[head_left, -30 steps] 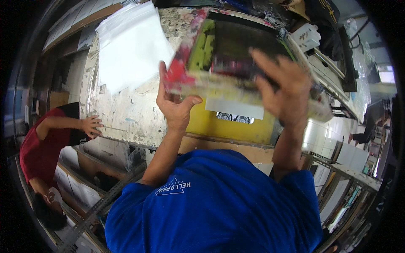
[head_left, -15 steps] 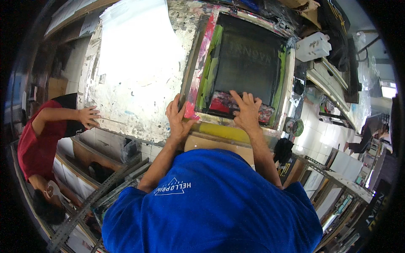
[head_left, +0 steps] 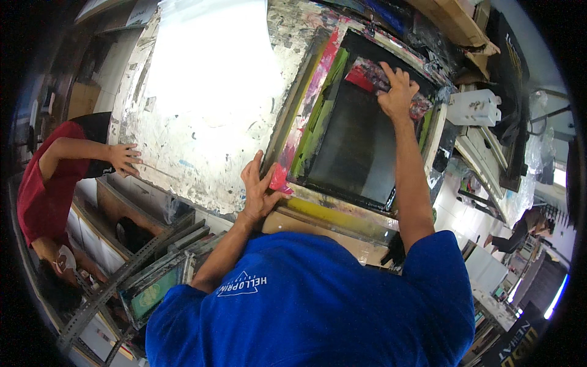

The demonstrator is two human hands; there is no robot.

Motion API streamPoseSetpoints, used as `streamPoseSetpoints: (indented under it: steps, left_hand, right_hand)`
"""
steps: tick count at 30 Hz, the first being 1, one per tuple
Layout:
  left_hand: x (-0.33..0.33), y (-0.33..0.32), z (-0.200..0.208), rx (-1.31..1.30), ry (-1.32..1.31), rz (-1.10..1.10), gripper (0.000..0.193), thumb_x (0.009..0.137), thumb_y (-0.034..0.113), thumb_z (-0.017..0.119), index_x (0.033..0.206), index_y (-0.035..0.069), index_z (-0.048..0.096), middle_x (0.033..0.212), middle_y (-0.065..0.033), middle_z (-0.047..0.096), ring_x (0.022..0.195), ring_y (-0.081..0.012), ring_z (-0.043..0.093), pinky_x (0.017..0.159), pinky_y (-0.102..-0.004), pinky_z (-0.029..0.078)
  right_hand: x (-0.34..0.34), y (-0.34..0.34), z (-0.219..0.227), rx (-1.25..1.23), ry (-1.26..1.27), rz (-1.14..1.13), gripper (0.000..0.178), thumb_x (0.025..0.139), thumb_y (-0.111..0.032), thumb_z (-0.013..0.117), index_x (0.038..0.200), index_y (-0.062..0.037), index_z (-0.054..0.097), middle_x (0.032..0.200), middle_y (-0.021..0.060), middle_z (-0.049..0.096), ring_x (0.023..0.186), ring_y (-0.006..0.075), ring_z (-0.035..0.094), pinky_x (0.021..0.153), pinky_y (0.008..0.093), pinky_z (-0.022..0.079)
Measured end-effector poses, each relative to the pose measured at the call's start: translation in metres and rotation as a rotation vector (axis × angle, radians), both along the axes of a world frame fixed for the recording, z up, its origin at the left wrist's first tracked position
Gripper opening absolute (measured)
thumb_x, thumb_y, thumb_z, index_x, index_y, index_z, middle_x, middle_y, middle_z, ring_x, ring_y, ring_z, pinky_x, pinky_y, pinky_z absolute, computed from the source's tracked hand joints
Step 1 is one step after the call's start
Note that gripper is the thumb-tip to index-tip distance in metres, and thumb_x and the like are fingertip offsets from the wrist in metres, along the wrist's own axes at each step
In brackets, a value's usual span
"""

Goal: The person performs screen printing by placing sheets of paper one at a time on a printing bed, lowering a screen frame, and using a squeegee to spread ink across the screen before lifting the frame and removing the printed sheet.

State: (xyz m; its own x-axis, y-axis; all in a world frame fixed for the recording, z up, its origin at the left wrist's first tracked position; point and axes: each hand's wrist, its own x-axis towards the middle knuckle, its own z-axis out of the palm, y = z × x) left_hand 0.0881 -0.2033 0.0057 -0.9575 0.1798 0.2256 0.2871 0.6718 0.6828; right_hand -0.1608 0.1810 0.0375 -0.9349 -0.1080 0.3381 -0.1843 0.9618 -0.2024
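A screen printing frame (head_left: pixel 306 116) smeared with pink and green lies in front of me, its mesh (head_left: pixel 348 144) coated dark with ink. Toward the far end of the mesh, my right hand (head_left: pixel 398 92) grips a squeegee (head_left: pixel 367 74) stained red and black, which spans most of the frame's inner width. My left hand (head_left: pixel 260 188) rests at the near left corner of the frame, thumb and fingers apart, pressing on its pink-stained edge. Yellow tape or film (head_left: pixel 327 214) runs along the near side of the frame.
Left of the frame, a white sheet (head_left: pixel 211 58) lies on a paint-spattered board (head_left: pixel 189 162). At the board's left edge is another person's hand (head_left: pixel 125 159). A white plastic jug (head_left: pixel 474 107) stands right of the frame. Metal racking (head_left: pixel 131 260) holds screens at lower left.
My right hand has pushed the squeegee from the near end of the mesh to its far end. My left hand stays at the frame's corner.
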Motion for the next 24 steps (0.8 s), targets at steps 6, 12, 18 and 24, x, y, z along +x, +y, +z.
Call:
streamPoseSetpoints:
  steps: [6, 12, 18, 24]
  left_hand:
    - [-0.002, -0.001, -0.003, 0.034, -0.003, -0.005, 0.086, 0.069, 0.055, 0.081, 0.136, 0.004, 0.063, 0.159, -0.0292, 0.032, 0.135, -0.0431, 0.039, 0.111, -0.0528, 0.029]
    - [-0.002, 0.000, 0.004, 0.045, 0.053, -0.011, 0.087, 0.068, 0.053, 0.082, 0.137, 0.003, 0.061, 0.153, -0.0267, 0.041, 0.132, -0.0421, 0.043, 0.109, -0.0523, 0.030]
    - [-0.002, -0.003, 0.007, 0.090, -0.016, -0.096, 0.086, 0.068, 0.042, 0.086, 0.138, 0.001, 0.058, 0.130, -0.0175, 0.059, 0.125, -0.0352, 0.048, 0.104, -0.0483, 0.032]
    - [0.003, 0.007, 0.013, 0.234, -0.001, -0.019, 0.086, 0.069, 0.035, 0.087, 0.140, -0.002, 0.056, 0.117, -0.0158, 0.063, 0.114, -0.0339, 0.052, 0.104, -0.0442, 0.034]
  right_hand:
    - [-0.075, 0.031, 0.014, 0.004, -0.055, 0.090, 0.082, 0.066, -0.020, 0.078, 0.145, -0.0272, 0.056, 0.129, 0.0153, 0.059, 0.120, 0.0339, 0.054, 0.103, 0.0520, 0.033]
    - [-0.107, 0.036, 0.030, -0.040, 0.056, 0.176, 0.062, 0.074, -0.009, 0.075, 0.134, -0.0225, 0.067, 0.103, 0.0165, 0.072, 0.104, 0.0372, 0.066, 0.087, 0.0469, 0.052]
    - [-0.058, 0.020, 0.018, -0.001, 0.087, 0.158, 0.060, 0.075, -0.012, 0.075, 0.132, -0.0292, 0.067, 0.100, 0.0178, 0.071, 0.093, 0.0404, 0.068, 0.086, 0.0494, 0.052]
    - [0.055, -0.017, 0.029, -0.042, 0.080, 0.115, 0.056, 0.078, -0.010, 0.071, 0.130, -0.0309, 0.068, 0.087, 0.0142, 0.065, 0.082, 0.0360, 0.066, 0.074, 0.0476, 0.050]
